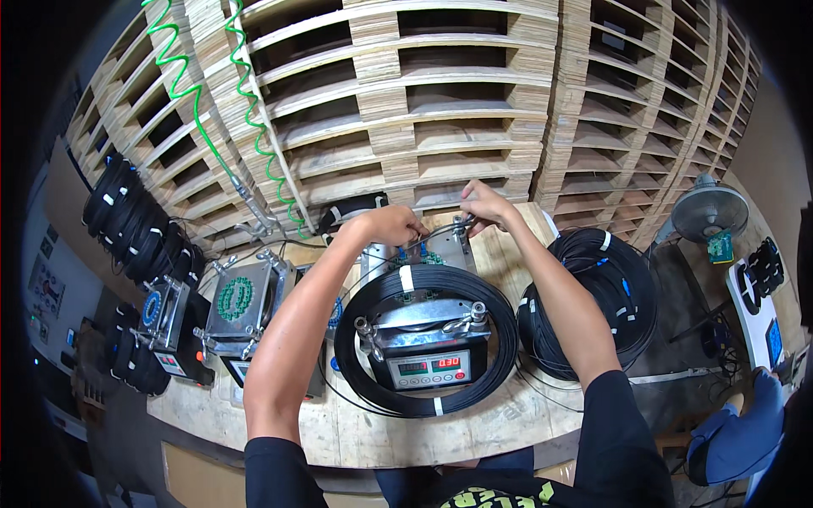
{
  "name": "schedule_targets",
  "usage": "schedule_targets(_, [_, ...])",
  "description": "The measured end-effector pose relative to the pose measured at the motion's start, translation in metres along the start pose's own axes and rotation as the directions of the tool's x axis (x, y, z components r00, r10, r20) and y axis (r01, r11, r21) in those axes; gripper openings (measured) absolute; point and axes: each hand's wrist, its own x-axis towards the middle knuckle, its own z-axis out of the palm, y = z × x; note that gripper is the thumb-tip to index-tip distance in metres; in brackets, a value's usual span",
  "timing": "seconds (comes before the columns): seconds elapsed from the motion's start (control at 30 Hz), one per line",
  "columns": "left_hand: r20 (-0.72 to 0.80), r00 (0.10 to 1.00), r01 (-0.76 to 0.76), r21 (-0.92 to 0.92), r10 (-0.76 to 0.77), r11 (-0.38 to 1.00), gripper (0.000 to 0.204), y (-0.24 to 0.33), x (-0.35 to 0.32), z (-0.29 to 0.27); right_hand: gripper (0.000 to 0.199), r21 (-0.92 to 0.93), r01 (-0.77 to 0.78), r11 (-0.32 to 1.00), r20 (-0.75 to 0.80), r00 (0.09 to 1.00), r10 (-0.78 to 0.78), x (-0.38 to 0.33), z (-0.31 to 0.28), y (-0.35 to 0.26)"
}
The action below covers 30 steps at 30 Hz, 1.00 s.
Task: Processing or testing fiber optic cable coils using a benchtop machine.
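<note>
Both arms reach over a coil of black cable [343,339], bound with white tape, which lies around a metal-topped machine [434,356] with a lit red display. Behind the coil, my left hand [391,226] is closed, its fingertips pinched on a thin black cable [445,227]. My right hand [486,208] closes thumb and fingers on the same cable, beside a metal clamp post [460,237] on the machine's back plate. Below the hands, a ring of green pieces [430,258] on that plate is partly hidden by the coil.
Two similar machines [235,300] [163,317] stand on the left of the wooden table [508,423]. More cable coils lie at right [584,339] and are stacked at far left [127,212]. Wooden pallets [381,110] rise behind; a fan [711,212] and a person's blue sleeve [745,423] are at right.
</note>
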Motion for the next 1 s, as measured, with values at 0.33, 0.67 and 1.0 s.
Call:
schedule_targets(0.33, [0.055, 0.995, 0.084, 0.010, -0.084, 0.996, 0.040, 0.012, 0.008, -0.005, 0.040, 0.409, 0.202, 0.890, 0.138, 0.950, -0.279, -0.032, -0.019, 0.023])
schedule_targets(0.67, [0.059, 0.990, 0.129, 0.005, -0.129, 0.992, 0.040, 0.009, 0.005, -0.006, 0.051, 0.313, 0.094, 0.945, 0.111, 0.985, -0.134, -0.048, -0.014, 0.009])
schedule_targets(1.0, [0.075, 0.995, 0.072, -0.005, -0.071, 0.997, 0.037, 0.006, 0.006, -0.007, 0.036, 0.234, 0.224, 0.946, 0.108, 0.961, -0.254, -0.025, 0.001, 0.032])
